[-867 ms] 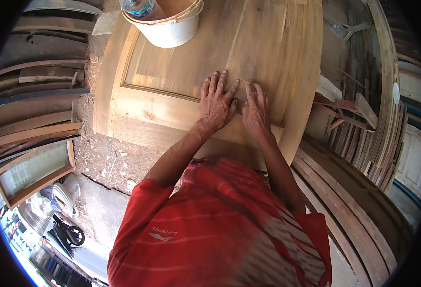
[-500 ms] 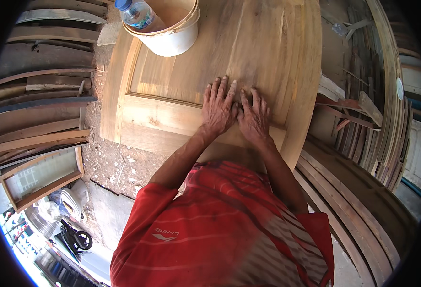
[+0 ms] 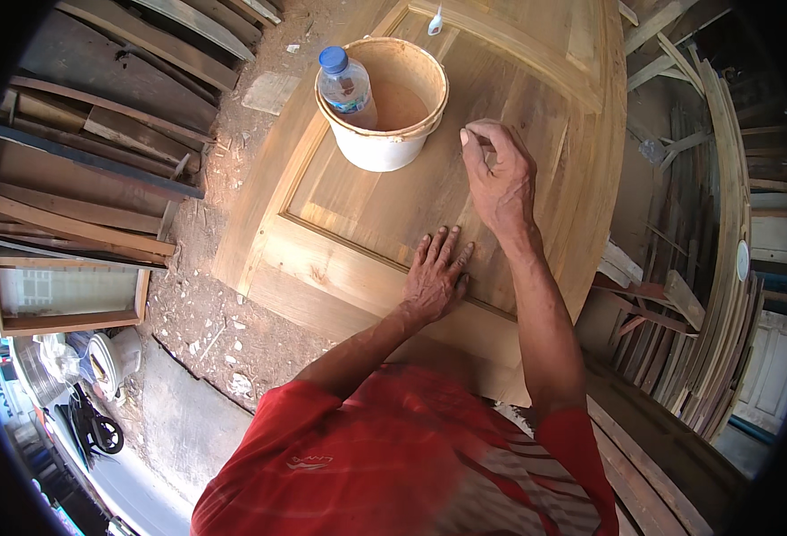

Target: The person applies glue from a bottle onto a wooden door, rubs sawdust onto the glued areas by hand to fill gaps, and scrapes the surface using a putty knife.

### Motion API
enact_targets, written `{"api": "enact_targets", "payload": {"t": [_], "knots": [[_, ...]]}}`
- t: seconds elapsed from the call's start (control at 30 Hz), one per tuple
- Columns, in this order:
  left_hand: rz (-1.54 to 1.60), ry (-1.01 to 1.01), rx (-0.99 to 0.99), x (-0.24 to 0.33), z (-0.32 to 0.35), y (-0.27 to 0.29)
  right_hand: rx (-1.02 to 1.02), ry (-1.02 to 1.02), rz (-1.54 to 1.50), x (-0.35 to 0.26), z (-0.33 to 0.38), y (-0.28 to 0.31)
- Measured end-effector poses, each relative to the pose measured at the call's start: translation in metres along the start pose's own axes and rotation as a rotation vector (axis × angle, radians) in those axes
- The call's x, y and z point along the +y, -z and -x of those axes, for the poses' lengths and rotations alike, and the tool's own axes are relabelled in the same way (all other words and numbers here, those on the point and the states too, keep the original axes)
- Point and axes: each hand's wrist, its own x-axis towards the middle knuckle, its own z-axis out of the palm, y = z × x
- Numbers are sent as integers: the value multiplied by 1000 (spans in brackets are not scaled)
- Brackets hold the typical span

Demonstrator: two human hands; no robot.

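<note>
A pale wooden door [image 3: 367, 210] with a recessed panel lies flat in front of me. My left hand [image 3: 435, 272] rests flat on it with the fingers spread, at the groove along the panel's lower edge. My right hand [image 3: 501, 174] is further up over the panel, just right of a white bucket [image 3: 385, 152]. Its fingers are curled and the thumb is pinched against the forefinger; whether something small sits between them cannot be told. A plastic water bottle with a blue cap [image 3: 344, 85] stands inside the bucket.
Stacked planks and frames [image 3: 90, 179] and a glazed window frame [image 3: 63, 295] lie to the left on dusty ground. Curved wooden strips and boards [image 3: 715, 295] pile up on the right. A small white tube [image 3: 435, 20] lies at the door's far end.
My right hand has left its place beside the left hand and moved up the panel toward the bucket, closing into a pinch. The left hand has stayed flat at the groove.
</note>
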Motion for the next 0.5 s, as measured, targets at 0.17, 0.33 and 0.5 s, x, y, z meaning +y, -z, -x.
{"api": "enact_targets", "payload": {"t": [0.17,0.33,0.5], "knots": [[310,-18,138,-10,6,11,22,-113,-49,8,-85,-27],[388,145,228,-66,33,63,94,-337,-112,47,-71,-52],[197,276,314,-138,29,92,207,-672,-190,69,37,-67]]}}
